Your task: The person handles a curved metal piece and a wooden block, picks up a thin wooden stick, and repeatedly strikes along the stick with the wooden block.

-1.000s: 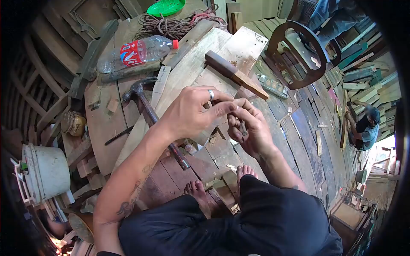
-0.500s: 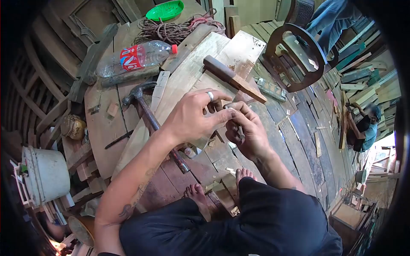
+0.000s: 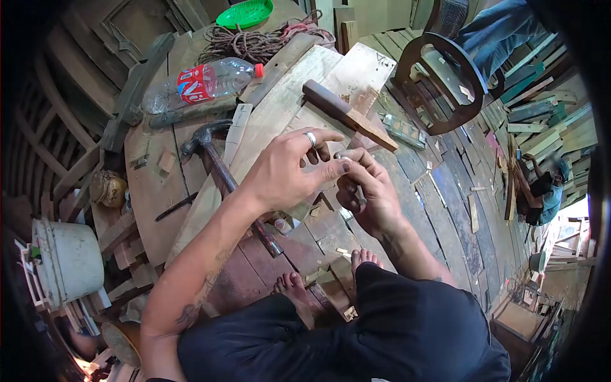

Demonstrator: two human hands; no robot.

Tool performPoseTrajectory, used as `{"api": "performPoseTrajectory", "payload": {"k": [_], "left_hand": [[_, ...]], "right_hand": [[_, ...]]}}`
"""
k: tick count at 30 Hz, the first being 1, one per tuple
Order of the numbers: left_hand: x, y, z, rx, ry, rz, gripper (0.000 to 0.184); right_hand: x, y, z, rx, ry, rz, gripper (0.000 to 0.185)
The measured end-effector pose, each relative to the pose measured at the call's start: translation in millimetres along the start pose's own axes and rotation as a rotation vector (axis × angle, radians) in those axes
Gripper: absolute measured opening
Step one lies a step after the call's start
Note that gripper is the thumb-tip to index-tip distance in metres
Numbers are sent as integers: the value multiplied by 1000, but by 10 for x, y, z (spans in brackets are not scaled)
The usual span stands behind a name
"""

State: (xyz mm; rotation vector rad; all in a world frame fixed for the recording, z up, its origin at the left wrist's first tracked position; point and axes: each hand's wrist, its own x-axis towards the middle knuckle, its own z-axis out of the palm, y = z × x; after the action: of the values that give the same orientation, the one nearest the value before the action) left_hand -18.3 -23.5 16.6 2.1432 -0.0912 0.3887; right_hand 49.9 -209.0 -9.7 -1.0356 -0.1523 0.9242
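My left hand (image 3: pixel 280 169), with a ring on one finger, hovers over the boards with its fingers bent and apart. Its thumb tip meets the fingers of my right hand (image 3: pixel 377 197). The right hand's fingers are curled closed; a small dark end shows at its palm, too small to name. Below my left wrist lies a claw hammer (image 3: pixel 219 162), its head towards the bottle. Just beyond my hands is a wooden-handled tool (image 3: pixel 328 102), perhaps a chisel, resting on pale planks (image 3: pixel 312 70).
A plastic bottle (image 3: pixel 219 79) lies by a coil of rope (image 3: pixel 248 46) and a green basket (image 3: pixel 245 13). At right stands a dark chair frame (image 3: pixel 414 76). Another person (image 3: pixel 541 197) crouches farther off. A white bucket (image 3: pixel 73 258) is at left.
My left index finger has straightened and lifted slightly away from my right fingers. The right hand has turned a little, so less of the small dark piece shows.
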Motion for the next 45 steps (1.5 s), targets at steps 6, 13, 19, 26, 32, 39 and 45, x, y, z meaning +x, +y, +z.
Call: {"api": "performPoseTrajectory", "payload": {"k": [6, 13, 19, 26, 32, 39, 45], "left_hand": [[-15, 77, -35, 14, -50, -85, 48], [-22, -21, -7, -6, 9, 0, 32], [7, 67, -6, 10, -5, -16, 30], [21, 76, -3, 31, 2, 7, 25], [13, 103, -26, 39, -38, -42, 25], [-5, -40, 44, -120, -7, -70, 26], [12, 135, -24, -34, -52, -61, 25]], "right_hand": [[24, 3, -7, 1, 43, 4, 13], [36, 18, -2, 91, 77, 42, 12], [15, 5, -1, 57, 60, 44, 9], [6, 7, 12, 46, 69, 40, 9], [15, 25, -3, 64, 54, 42, 8], [8, -1, 5, 87, 83, 48, 9], [7, -15, -5, 128, 67, 67, 11]]}}
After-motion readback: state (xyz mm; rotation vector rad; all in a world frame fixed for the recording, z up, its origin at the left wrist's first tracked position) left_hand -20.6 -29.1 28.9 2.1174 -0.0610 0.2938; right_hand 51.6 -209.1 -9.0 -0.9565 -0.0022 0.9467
